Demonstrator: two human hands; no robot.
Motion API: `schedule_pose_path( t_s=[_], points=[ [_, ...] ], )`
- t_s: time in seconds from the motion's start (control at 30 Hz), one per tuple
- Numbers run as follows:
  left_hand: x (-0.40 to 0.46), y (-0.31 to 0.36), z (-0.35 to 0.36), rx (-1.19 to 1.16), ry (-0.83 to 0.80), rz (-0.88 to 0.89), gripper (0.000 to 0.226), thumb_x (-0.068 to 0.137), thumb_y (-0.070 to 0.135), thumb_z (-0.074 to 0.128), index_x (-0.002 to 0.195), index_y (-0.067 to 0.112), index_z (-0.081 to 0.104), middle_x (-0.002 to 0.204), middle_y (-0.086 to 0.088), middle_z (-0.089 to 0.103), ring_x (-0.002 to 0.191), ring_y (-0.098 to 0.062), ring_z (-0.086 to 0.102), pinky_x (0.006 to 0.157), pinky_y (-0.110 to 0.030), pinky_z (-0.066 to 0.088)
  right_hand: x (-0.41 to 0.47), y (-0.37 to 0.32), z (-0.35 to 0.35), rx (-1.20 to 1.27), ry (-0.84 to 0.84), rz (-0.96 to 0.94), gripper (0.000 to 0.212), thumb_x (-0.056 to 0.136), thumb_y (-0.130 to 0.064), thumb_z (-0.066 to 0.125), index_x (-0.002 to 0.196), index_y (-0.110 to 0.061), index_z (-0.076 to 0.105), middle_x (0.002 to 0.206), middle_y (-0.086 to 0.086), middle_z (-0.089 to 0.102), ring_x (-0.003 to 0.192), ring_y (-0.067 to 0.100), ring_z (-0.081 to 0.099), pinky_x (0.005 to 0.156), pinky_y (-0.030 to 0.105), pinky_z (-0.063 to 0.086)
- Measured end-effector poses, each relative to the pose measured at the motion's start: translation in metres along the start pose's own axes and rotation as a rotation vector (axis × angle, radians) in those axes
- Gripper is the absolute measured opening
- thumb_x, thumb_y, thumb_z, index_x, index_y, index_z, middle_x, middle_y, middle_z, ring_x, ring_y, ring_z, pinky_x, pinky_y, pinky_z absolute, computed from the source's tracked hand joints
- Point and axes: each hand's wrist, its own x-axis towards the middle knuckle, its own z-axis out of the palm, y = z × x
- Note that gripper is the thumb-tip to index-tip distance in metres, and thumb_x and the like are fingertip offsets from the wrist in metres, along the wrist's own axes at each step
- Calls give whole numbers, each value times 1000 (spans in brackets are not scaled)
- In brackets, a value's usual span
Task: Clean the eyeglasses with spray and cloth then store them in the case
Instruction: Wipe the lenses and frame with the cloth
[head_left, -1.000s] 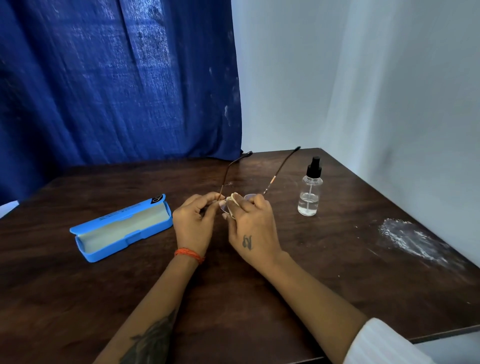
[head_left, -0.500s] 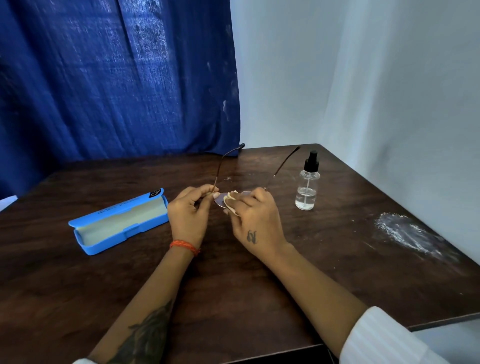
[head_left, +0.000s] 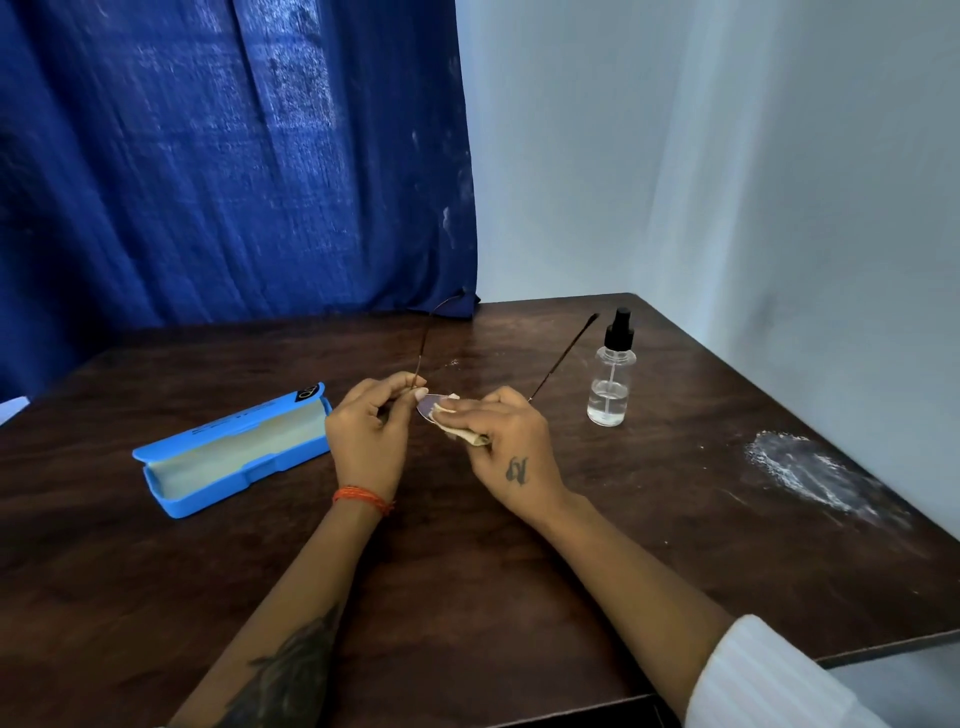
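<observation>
Glasses (head_left: 426, 406) are held above the table (head_left: 467, 597), temples pointing away, left hand (head_left: 370, 441) pinching the left rim. Right hand (head_left: 506, 449) presses the cloth (head_left: 457, 423) on the lens; the open case (head_left: 231, 449) lies left, nearer the left hand.

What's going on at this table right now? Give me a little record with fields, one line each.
left hand: pinches the eyeglasses at the frame, temples open and pointing away
right hand: presses the cloth on a lens
case: blue, open, empty, left of the hands
spray bottle: upright, untouched, right of the hands
table: dark wood, white smear at right
stage: wiping; storing not yet done
</observation>
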Motion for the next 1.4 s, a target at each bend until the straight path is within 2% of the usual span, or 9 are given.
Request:
schedule_pose_path(
  t_s=[0.2,0.4,0.57,0.7,0.8,0.93,1.0,1.23,1.4],
  points=[
    [3,-2,-2,-16,1,-22,18,77,5,69,95,5,70,84,-2,65,77,-1,59,73,-6,47,2,8,-12,15,28,52,32,67,10,72,86,-14,76,93,0,75,81,15,61,77,13,46],
    [7,-8,-5,-44,41,-41,18,78,4,69,96,5,70,84,-4,66,73,2,60,72,-3,44,9,11,-25,-28,300,203,28,72,5,69,94,-12,74,98,3,74,89,18,65,80,14,45],
    [9,-11,-3,-141,16,-134,18,78,7,69,96,10,70,89,-11,69,79,-8,63,74,-7,47,6,12,-22,-279,-91,57,38,79,-12,71,116,-7,64,122,9,63,96,26,54,90,33,46],
    [9,-9,-3,-331,-47,-305,19,80,6,66,99,12,67,98,-20,68,92,-25,66,86,-31,52,9,12,-24,-283,-12,-61,31,73,10,66,100,-3,71,103,10,72,78,31,59,77,35,52],
    [4,-1,2,-478,-53,-453,21,84,8,62,103,15,65,106,-15,68,94,-18,67,86,-29,54,9,11,-25,-287,23,-95,27,73,13,60,95,0,72,97,12,73,77,32,61,73,40,56],
    [-4,10,12,-727,-103,-610,72,71,32,69,135,17,40,117,-4,62,105,-12,62,91,-29,52,10,7,-23,-310,50,-78,27,79,0,48,91,-1,73,93,10,74,73,29,60,69,38,55],
    [-12,13,21,-846,-169,-700,95,62,25,73,142,19,23,119,-7,60,106,-13,61,93,-34,50,9,6,-21,-299,65,-66,26,76,3,53,91,-2,73,92,9,74,72,28,59,69,37,55],
    [-19,13,28,-909,-112,-775,18,82,-3,59,99,4,59,91,-11,68,79,-11,70,76,-28,58,5,5,-19,-215,98,-73,24,67,7,74,86,-8,74,88,4,75,72,22,60,69,25,52],
    [-18,9,28,-865,-54,-734,12,82,-3,60,88,7,61,85,-6,72,77,-11,70,66,-22,57,4,5,-19,-186,62,-19,22,65,-11,83,85,-10,75,88,3,75,74,20,61,71,22,50]
  ],
)
